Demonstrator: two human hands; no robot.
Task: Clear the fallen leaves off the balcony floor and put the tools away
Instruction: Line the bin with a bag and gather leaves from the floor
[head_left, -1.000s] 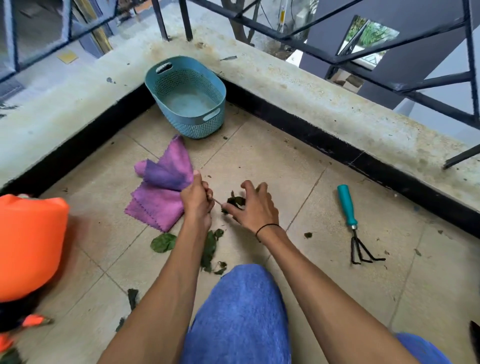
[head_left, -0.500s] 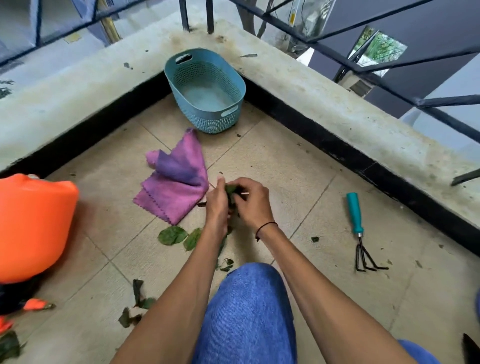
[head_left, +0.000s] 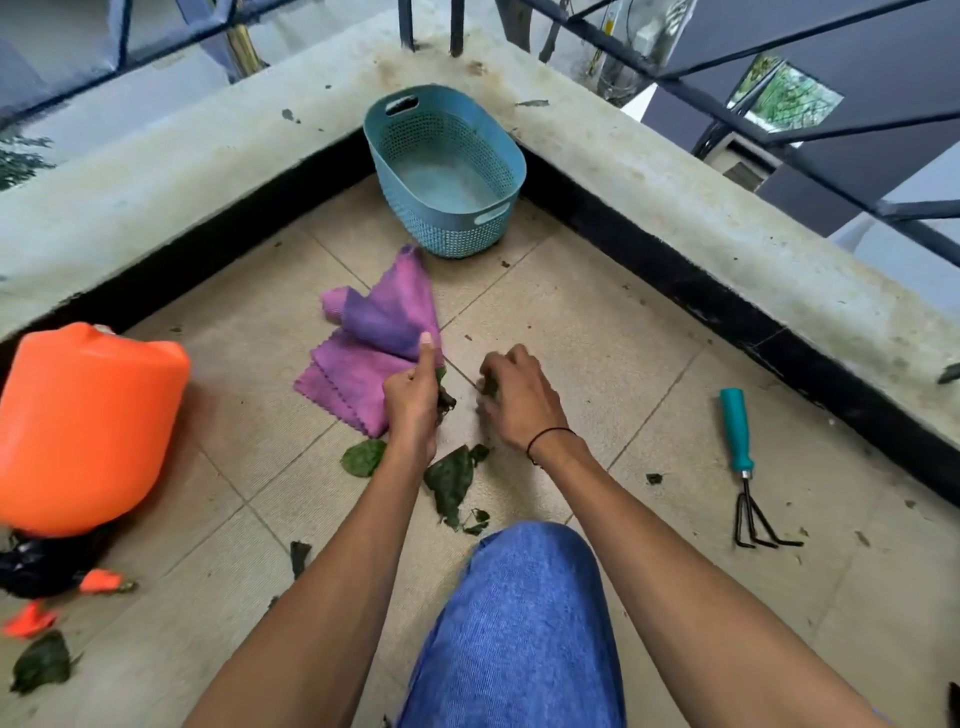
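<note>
Fingers, left hand (head_left: 413, 402): curled round a dark clump of leaves (head_left: 444, 395), thumb raised along the purple cloth (head_left: 371, 345); fingertips hidden behind the hand's back.
Fingers, right hand (head_left: 522, 397): curled down over a small green scrap at the floor; whether they actually pinch it cannot be told, as the palm side is out of sight.
Loose leaves: one rounded leaf (head_left: 363, 457) just left of the left wrist; a larger torn leaf (head_left: 452, 480) between the two forearms, long axis running toward the viewer; further scraps near the denim knee (head_left: 514, 623), partly covered by it.
Bottom-left leaf (head_left: 41, 662): lies near the frame edge, well apart from the hands.
Hand rake (head_left: 745, 467): lies flat on the tiles to the right of the hands, well apart; teal handle points to the black kerb, prongs point toward the viewer.
Basket (head_left: 447, 166): teal, upright in the corner, beyond the cloth.
Orange container (head_left: 83, 426): at left, lower part blurred; black and orange items beneath it cannot be identified.
</note>
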